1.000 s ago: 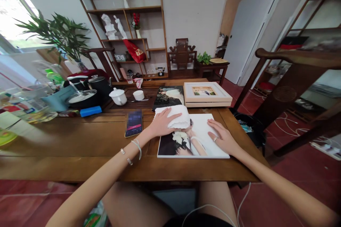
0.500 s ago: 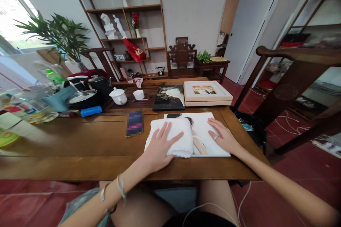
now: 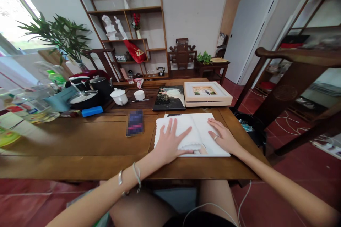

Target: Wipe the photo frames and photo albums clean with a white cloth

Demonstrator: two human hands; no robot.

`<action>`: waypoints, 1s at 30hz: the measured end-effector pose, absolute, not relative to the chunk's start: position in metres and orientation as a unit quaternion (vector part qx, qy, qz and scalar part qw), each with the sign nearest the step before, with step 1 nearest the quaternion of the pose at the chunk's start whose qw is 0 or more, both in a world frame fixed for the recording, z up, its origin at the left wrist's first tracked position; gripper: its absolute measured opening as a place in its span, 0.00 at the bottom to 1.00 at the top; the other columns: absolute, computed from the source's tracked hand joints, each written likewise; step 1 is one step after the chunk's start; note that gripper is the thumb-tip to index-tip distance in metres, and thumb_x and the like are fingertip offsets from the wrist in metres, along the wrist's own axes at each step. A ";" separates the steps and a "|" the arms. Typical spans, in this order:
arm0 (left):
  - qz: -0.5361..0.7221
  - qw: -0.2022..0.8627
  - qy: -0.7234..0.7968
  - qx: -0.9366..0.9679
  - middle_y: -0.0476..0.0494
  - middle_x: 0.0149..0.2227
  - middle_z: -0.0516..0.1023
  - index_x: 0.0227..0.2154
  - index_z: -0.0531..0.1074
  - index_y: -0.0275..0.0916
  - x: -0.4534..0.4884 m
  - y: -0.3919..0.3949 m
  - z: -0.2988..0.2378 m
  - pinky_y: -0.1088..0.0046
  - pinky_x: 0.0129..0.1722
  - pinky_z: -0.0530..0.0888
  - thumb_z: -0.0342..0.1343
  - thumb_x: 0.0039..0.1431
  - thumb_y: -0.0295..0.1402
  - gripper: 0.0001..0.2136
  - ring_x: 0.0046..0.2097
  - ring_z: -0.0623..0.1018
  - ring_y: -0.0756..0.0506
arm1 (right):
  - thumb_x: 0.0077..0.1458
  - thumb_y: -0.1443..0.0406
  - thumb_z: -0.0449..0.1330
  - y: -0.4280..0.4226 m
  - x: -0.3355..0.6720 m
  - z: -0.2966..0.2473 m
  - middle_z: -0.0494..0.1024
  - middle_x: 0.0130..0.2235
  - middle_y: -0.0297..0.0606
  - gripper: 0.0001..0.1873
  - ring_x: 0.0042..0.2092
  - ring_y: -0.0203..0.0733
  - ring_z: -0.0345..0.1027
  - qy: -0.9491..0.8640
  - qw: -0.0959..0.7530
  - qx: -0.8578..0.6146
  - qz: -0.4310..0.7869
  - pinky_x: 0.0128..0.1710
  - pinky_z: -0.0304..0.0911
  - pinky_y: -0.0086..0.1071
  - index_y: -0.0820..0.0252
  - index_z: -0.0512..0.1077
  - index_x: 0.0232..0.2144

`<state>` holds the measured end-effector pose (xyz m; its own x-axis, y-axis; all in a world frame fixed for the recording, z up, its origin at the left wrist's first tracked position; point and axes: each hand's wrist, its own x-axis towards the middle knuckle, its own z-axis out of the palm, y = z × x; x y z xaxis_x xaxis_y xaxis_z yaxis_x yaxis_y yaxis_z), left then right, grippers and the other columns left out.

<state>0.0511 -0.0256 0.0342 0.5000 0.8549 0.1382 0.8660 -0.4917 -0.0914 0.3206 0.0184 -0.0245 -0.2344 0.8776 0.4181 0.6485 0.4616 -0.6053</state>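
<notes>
My left hand (image 3: pixel 170 142) lies flat with spread fingers on a folded white cloth (image 3: pixel 190 131). The cloth has a scalloped edge and covers much of a white photo panel (image 3: pixel 213 149), which lies flat near the table's front edge. A bit of the printed picture shows below the cloth's lower edge. My right hand (image 3: pixel 223 138), with a ring on one finger, rests on the panel's right side, its fingers stretched out. Behind the panel lie a dark photo panel (image 3: pixel 169 97) and a pale framed photo (image 3: pixel 207 93).
On the wooden table (image 3: pixel 93 149) are a pixelated dark object (image 3: pixel 135 123), a white lidded teapot (image 3: pixel 119 97), a white cup (image 3: pixel 139 95) and a blue block (image 3: pixel 92 111). Kettles and bottles crowd the left. A wooden chair (image 3: pixel 290 88) stands at the right.
My left hand has slid the white cloth to the right and slightly up, over more of the printed picture. My right hand has stayed at the panel's right side.
</notes>
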 end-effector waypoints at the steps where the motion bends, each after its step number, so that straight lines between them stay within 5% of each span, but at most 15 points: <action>1: -0.042 0.081 -0.499 -0.862 0.31 0.68 0.48 0.65 0.50 0.56 0.054 -0.014 0.034 0.39 0.57 0.58 0.50 0.54 0.61 0.38 0.67 0.47 0.24 | 0.58 0.59 0.55 0.018 0.321 -0.024 0.68 0.60 0.49 0.22 0.62 0.53 0.59 -0.770 0.371 -0.495 0.155 0.63 0.52 0.54 0.58 0.70 0.53; 10: -0.058 0.082 -0.453 -0.886 0.36 0.69 0.45 0.66 0.52 0.49 0.059 0.055 0.033 0.41 0.60 0.53 0.44 0.64 0.54 0.30 0.69 0.47 0.32 | 0.58 0.59 0.55 0.018 0.321 -0.024 0.68 0.60 0.46 0.22 0.62 0.52 0.59 -0.766 0.377 -0.493 0.165 0.63 0.53 0.53 0.55 0.70 0.54; 23: -0.075 0.110 -0.401 -0.906 0.39 0.69 0.45 0.67 0.46 0.52 0.072 -0.085 0.018 0.38 0.60 0.54 0.46 0.60 0.57 0.35 0.69 0.46 0.30 | 0.58 0.58 0.55 0.019 0.322 -0.029 0.68 0.60 0.46 0.22 0.62 0.52 0.59 -0.770 0.386 -0.484 0.153 0.63 0.53 0.54 0.55 0.70 0.54; 30: -0.063 0.071 -0.431 -0.897 0.37 0.69 0.47 0.66 0.49 0.51 0.078 -0.036 0.028 0.38 0.59 0.55 0.43 0.62 0.58 0.33 0.68 0.49 0.30 | 0.58 0.58 0.54 0.019 0.321 -0.028 0.68 0.60 0.46 0.22 0.62 0.53 0.59 -0.769 0.387 -0.485 0.152 0.63 0.52 0.55 0.55 0.69 0.54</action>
<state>0.0779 -0.0356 0.0280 0.6199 0.7653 0.1734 0.7830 -0.6177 -0.0731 0.3213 0.0189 -0.0279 -0.2289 0.8641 0.4482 0.6289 0.4827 -0.6095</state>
